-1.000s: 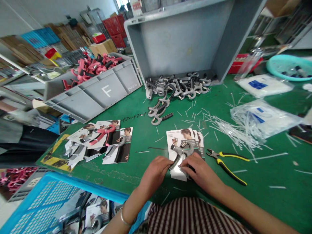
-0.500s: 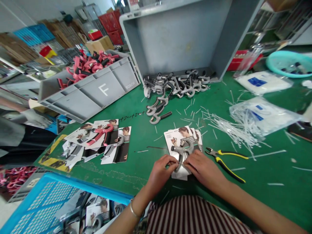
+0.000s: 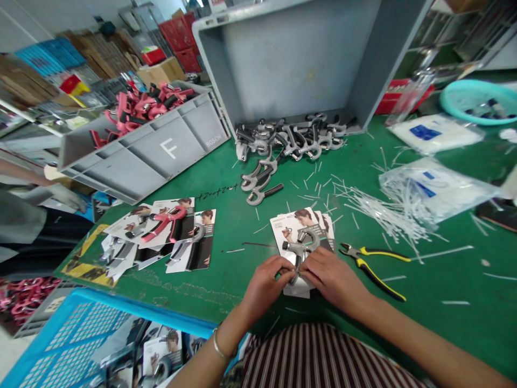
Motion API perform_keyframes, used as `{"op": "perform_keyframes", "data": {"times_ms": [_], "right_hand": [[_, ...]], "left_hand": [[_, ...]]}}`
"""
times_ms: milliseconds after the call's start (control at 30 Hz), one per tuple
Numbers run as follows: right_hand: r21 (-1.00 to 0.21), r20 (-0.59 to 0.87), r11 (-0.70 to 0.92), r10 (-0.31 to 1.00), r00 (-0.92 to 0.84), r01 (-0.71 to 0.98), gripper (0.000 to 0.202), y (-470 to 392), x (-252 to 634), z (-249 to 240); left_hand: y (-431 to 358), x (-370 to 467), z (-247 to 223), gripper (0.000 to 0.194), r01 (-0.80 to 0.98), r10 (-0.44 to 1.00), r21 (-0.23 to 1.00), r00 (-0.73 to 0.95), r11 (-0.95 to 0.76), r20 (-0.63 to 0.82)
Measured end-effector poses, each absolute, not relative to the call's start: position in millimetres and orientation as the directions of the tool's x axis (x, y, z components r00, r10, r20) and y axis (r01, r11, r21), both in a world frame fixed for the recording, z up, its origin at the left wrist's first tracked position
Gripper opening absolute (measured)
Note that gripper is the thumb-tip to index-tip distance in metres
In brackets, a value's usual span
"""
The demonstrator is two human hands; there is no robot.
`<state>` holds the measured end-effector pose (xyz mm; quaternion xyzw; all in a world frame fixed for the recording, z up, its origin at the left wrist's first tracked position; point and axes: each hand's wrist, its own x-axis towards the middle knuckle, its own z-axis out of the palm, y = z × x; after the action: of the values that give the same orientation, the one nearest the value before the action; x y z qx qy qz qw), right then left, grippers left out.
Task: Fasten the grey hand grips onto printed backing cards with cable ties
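Note:
A grey hand grip [image 3: 304, 242] lies on a small stack of printed cards [image 3: 283, 226] in front of me. My left hand [image 3: 270, 283] pinches at the lower handle of the grip, thumb and forefinger together. Close against it, my right hand [image 3: 333, 275] is also closed in a pinch at the same spot. What the fingertips hold is too small to make out. Pliers with yellow and black handles [image 3: 377, 275] lie just right of my right hand. A pile of white zip ties [image 3: 379, 215] is spread beyond them.
Grey grips [image 3: 291, 137] spill from a tipped grey crate [image 3: 299, 64]. Pink grips fill another crate [image 3: 149, 156]. Carded grips [image 3: 161, 231] lie left, above a blue basket [image 3: 68, 334]. A person's gloved hand [image 3: 67, 196] is at far left.
My right hand has shifted slightly left, bringing the fingertips of both hands closer together at the handle. The whole view has moved a little.

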<state>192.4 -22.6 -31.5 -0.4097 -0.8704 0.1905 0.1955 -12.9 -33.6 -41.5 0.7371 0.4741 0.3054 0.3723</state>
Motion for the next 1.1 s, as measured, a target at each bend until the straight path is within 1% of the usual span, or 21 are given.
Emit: {"op": "perform_keyframes", "data": {"times_ms": [67, 133, 200, 267, 300, 333, 367, 467, 533, 633, 700, 767, 867, 933, 1033, 1067, 1100], "right_hand": [[-0.484, 0.181, 0.598, 0.783, -0.596, 0.639, 0.023, -22.0, 192.0, -31.8], [-0.473, 0.171, 0.601, 0.78, -0.602, 0.644, 0.022, -21.6, 191.9, -31.5], [-0.484, 0.17, 0.591, 0.787, -0.592, 0.646, 0.021, -21.2, 191.4, -30.4], [-0.503, 0.174, 0.573, 0.8, -0.574, 0.647, 0.021, -20.6, 189.9, -29.3], [-0.512, 0.179, 0.566, 0.806, -0.565, 0.646, 0.022, -20.3, 188.8, -29.1], [-0.52, 0.183, 0.56, 0.811, -0.556, 0.645, 0.022, -20.1, 187.6, -29.1], [-0.53, 0.188, 0.554, 0.815, -0.548, 0.642, 0.021, -20.0, 186.5, -29.5], [-0.577, 0.203, 0.537, 0.825, -0.528, 0.615, 0.018, -21.1, 184.1, -31.9], [-0.592, 0.201, 0.534, 0.823, -0.531, 0.604, 0.018, -22.5, 183.4, -32.7], [-0.561, 0.186, 0.559, 0.804, -0.565, 0.611, 0.016, -24.3, 183.7, -30.0], [-0.538, 0.164, 0.569, 0.795, -0.585, 0.622, 0.014, -24.5, 184.9, -26.2], [-0.547, 0.145, 0.555, 0.8, -0.582, 0.626, 0.01, -24.2, 186.2, -23.0], [-0.617, 0.161, 0.52, 0.818, -0.552, 0.591, 0.009, -23.6, 186.7, -22.6], [-0.668, 0.197, 0.495, 0.838, -0.509, 0.556, 0.012, -23.1, 185.6, -25.4], [-0.728, 0.24, 0.468, 0.859, -0.453, 0.501, 0.014, -21.3, 182.7, -31.2], [-0.743, 0.247, 0.468, 0.856, -0.455, 0.478, 0.014, -20.3, 181.4, -33.1], [-0.757, 0.249, 0.472, 0.848, -0.468, 0.452, 0.014, -19.1, 179.9, -35.0]], "left_hand": [[-32.3, -14.3, -40.0, 0.007, 0.443, 0.923, 0.859, 0.375, -0.258, 0.084], [-30.7, -16.2, -38.8, 0.01, 0.391, 0.917, 0.898, 0.398, -0.2, 0.03], [-29.6, -17.8, -38.7, 0.01, 0.332, 0.921, 0.941, 0.383, -0.06, -0.076], [-29.3, -18.6, -39.2, 0.009, 0.283, 0.932, 0.955, 0.315, 0.088, -0.179], [-29.4, -18.7, -39.1, 0.008, 0.284, 0.94, 0.952, 0.277, 0.116, -0.197], [-29.6, -18.6, -38.3, 0.008, 0.309, 0.95, 0.945, 0.251, 0.102, -0.185], [-29.7, -18.5, -36.8, 0.008, 0.353, 0.958, 0.934, 0.246, 0.052, -0.146], [-29.9, -18.6, -28.1, 0.009, 0.466, 0.94, 0.872, 0.34, -0.15, -0.02], [-30.2, -19.4, -21.1, 0.011, 0.484, 0.91, 0.844, 0.415, -0.232, 0.012], [-31.5, -21.2, -12.8, 0.012, 0.5, 0.886, 0.81, 0.46, -0.308, 0.053], [-32.4, -21.7, -9.6, 0.012, 0.478, 0.898, 0.826, 0.433, -0.301, 0.076], [-33.3, -20.7, -8.2, 0.012, 0.438, 0.924, 0.863, 0.374, -0.249, 0.077], [-37.0, -15.7, -10.4, 0.01, 0.41, 0.932, 0.888, 0.36, -0.209, 0.053], [-41.9, -11.7, -16.1, 0.003, 0.447, 0.937, 0.868, 0.345, -0.217, 0.056], [-50.2, -9.3, -32.4, 0.035, 0.574, 0.961, 0.78, 0.248, -0.248, 0.123], [-51.8, -10.1, -39.0, 0.039, 0.621, 0.961, 0.737, 0.228, -0.265, 0.154], [-52.4, -11.5, -45.6, 0.036, 0.663, 0.958, 0.691, 0.219, -0.286, 0.186]]}}
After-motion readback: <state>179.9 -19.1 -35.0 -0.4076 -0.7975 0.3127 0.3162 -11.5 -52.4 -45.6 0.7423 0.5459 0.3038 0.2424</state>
